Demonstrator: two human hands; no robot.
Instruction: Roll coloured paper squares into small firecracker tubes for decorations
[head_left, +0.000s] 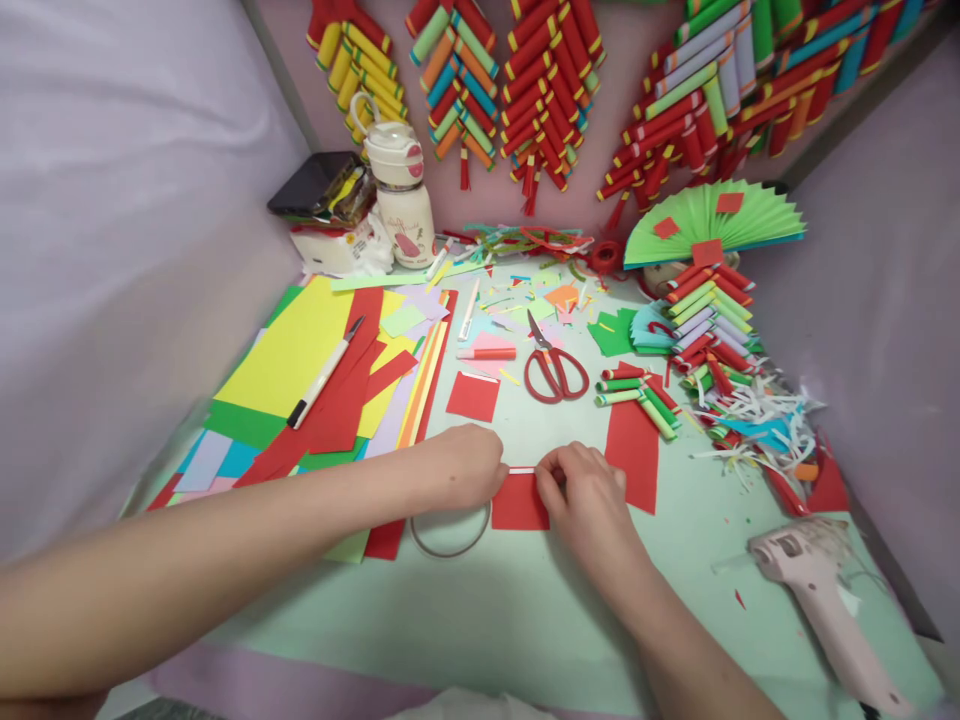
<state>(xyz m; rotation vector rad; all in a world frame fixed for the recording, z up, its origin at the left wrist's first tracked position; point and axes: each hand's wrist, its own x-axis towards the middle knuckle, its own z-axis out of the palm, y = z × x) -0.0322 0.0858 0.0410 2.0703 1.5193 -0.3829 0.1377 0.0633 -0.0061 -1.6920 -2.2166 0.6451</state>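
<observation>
A red paper square (520, 503) lies on the table between my hands, with a thin white strip along its far edge. My left hand (466, 467) is closed at the left end of that strip, its fingertips pinching the edge. On the right, my right hand (583, 488) pinches the other end of the same edge between thumb and fingers. Below my left wrist shows a thin grey ring (450, 552), partly covered by the hand. Another red square (474, 398) with a white strip lies just beyond.
Red-handled scissors (555, 372), rolled paper tubes (637, 392) and a red sheet (632, 460) lie beyond my right hand. A glue gun (817, 600) rests at right. Coloured papers (262, 370) with a craft knife (327, 372) cover the left. A bottle (403, 200) stands behind.
</observation>
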